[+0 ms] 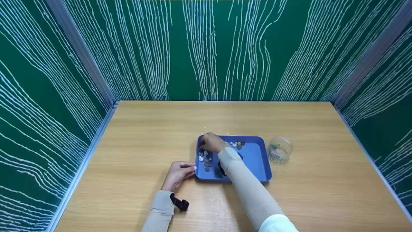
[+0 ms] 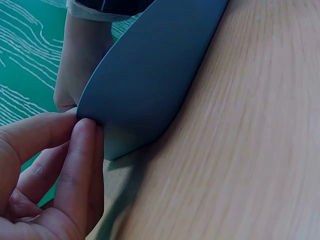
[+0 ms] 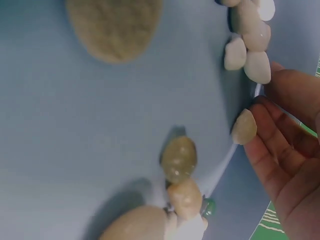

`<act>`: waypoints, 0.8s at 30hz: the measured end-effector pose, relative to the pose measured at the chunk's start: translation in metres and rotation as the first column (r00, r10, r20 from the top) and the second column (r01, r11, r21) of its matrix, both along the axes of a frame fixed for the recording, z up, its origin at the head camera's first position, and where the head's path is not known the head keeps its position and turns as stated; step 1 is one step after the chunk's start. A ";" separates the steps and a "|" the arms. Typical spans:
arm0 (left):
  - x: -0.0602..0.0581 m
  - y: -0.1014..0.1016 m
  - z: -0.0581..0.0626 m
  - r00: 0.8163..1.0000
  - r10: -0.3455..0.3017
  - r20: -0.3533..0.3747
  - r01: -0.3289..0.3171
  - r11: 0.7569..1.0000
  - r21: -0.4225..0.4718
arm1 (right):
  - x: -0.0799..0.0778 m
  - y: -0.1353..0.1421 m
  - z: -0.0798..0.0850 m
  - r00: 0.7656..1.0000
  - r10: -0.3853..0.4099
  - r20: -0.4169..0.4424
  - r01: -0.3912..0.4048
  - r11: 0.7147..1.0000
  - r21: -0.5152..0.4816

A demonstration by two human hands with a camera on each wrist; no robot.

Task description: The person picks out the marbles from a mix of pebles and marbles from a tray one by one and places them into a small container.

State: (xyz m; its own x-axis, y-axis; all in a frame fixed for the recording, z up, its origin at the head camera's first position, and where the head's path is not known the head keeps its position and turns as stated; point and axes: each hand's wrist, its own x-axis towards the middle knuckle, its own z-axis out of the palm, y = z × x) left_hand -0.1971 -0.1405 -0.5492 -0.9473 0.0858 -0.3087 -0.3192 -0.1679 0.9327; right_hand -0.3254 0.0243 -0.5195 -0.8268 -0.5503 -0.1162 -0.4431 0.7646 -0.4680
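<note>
A shallow blue tray (image 1: 252, 161) lies on the wooden table, pebbles gathered along its far and left sides. In the left wrist view my left hand (image 2: 65, 170) pinches the tray's corner rim between thumb and fingers. My right hand (image 1: 212, 142) reaches over the tray's far left corner. Close up, a tan pebble (image 3: 245, 127) lies against the right hand's fingertips. The thumb (image 3: 295, 87) stands apart from those fingers, its tip close to a pale pebble (image 3: 258, 67). More pebbles (image 1: 207, 164) run down the tray's left side.
To the tray's right stands a clear round container (image 1: 280, 149) with small green and yellowish pieces inside. A large brown stone (image 3: 115, 27) lies in the tray. Green patterned panels (image 1: 199, 48) enclose the table at the back and sides.
</note>
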 end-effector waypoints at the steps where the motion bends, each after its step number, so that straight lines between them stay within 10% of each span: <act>1: 0.000 0.000 0.000 1.000 -0.002 -0.002 0.002 1.000 -0.004 | 0.000 0.000 -0.001 1.000 -0.003 -0.007 0.003 1.000 -0.001; 24: 0.000 0.000 0.002 1.000 0.008 0.009 -0.008 1.000 -0.008 | 0.001 0.000 0.004 0.999 -0.019 0.029 0.019 1.000 -0.013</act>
State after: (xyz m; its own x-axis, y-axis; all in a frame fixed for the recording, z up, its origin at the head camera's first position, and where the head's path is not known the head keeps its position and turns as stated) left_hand -0.1976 -0.1403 -0.5477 -0.9449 0.0759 -0.3183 -0.3267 -0.1626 0.9310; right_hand -0.3240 0.0245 -0.5159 -0.8334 -0.5363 -0.1332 -0.4148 0.7664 -0.4905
